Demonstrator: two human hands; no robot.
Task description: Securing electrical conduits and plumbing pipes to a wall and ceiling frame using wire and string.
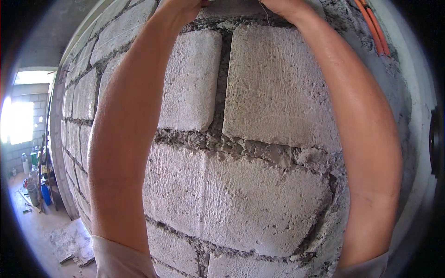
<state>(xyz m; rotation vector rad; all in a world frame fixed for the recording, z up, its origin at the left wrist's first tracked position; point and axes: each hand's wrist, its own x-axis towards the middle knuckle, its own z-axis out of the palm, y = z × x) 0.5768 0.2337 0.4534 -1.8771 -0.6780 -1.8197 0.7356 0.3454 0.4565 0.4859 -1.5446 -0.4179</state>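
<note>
Both my forearms reach up against a rough grey block wall (273, 83) with wide mortar joints. My left hand (187, 8) is at the top edge of the head view, near an upper joint, its fingers mostly cut off. My right hand (280, 7) is also cut off at the top, right of my left one. A thin wire (266, 16) dangles beside my right fingers; whether they grip it I cannot tell.
Orange conduits (373, 25) run down the upper right beside rough plaster. At the far left a bright window (18, 120) lights a room with containers (44, 190), leaning sticks and broken pale rubble (74, 241) on the floor.
</note>
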